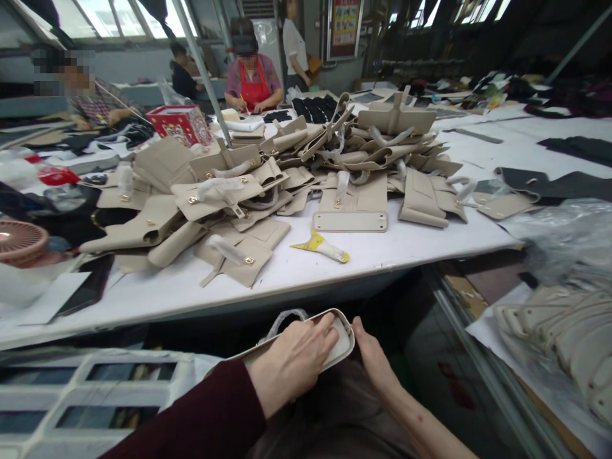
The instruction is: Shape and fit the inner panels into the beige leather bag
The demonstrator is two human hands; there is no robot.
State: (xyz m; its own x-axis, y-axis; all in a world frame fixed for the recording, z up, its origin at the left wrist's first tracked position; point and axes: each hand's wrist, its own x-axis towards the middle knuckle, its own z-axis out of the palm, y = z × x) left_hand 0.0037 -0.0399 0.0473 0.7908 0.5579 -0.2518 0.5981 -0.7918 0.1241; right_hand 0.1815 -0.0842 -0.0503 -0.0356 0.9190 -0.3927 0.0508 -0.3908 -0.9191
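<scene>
Bag [343,344] looks half-done from here: left grip [296,357] inside, right grip [375,357] at its end, pinching unclear; heaped pieces [296,178] seemingly remain.

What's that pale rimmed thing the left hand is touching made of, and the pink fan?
Pale rimmed thing: maybe leather or imitation leather; it looks smooth and low-shine, with a thin edge. Pink fan: probably hard plastic, with smooth, moulded-looking ribs.

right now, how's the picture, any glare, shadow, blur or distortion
Head view: windows blown out, plastic film at right glinting, deep shadow under the table; same head view: wide-angle stretch toward the edges, some softness, left hand readable.
</scene>
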